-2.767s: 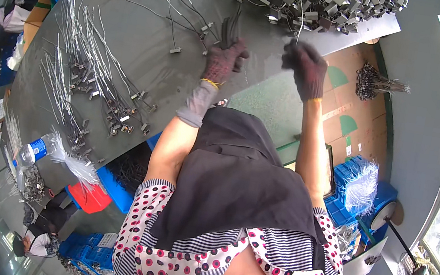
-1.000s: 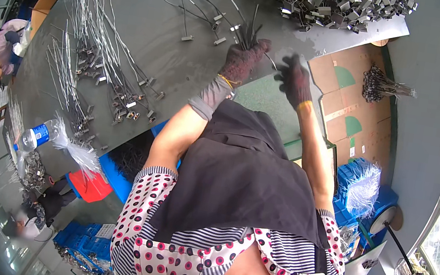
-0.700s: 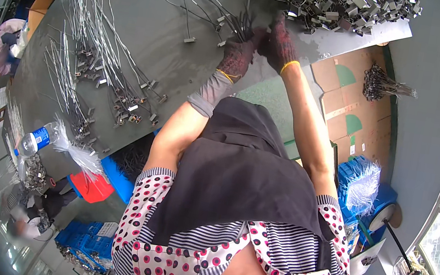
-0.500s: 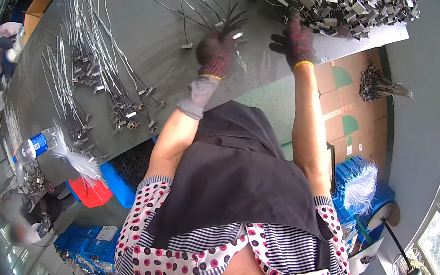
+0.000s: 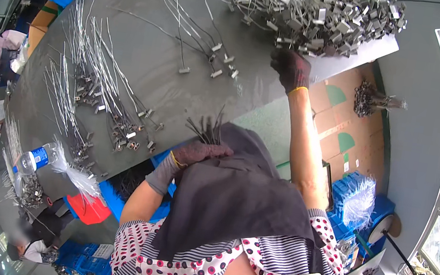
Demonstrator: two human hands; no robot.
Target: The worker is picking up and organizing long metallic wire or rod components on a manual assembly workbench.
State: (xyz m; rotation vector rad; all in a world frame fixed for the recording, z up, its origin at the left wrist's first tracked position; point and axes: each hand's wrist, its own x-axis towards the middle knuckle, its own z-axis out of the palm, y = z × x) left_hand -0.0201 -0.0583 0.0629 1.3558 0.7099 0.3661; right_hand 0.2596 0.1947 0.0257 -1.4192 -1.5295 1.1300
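The left hand (image 5: 200,152) leaves the worktop's (image 5: 180,97) interior and now rests against the black apron (image 5: 255,206) at the near edge, the dark strips (image 5: 208,131) coming with it. Connectors (image 5: 216,73) it partly hid now show. The right hand (image 5: 290,71), previously spread, is now curled just beside the pile (image 5: 330,25).

Left hand (image 5: 201,153) back, right hand (image 5: 290,70) forward

two gloved hands (image 5: 290,71); one heap of metal-ended wires (image 5: 330,20) by the tabletop's (image 5: 192,93) right corner; one bottle (image 5: 32,159) by its left edge; one red bin (image 5: 87,210).
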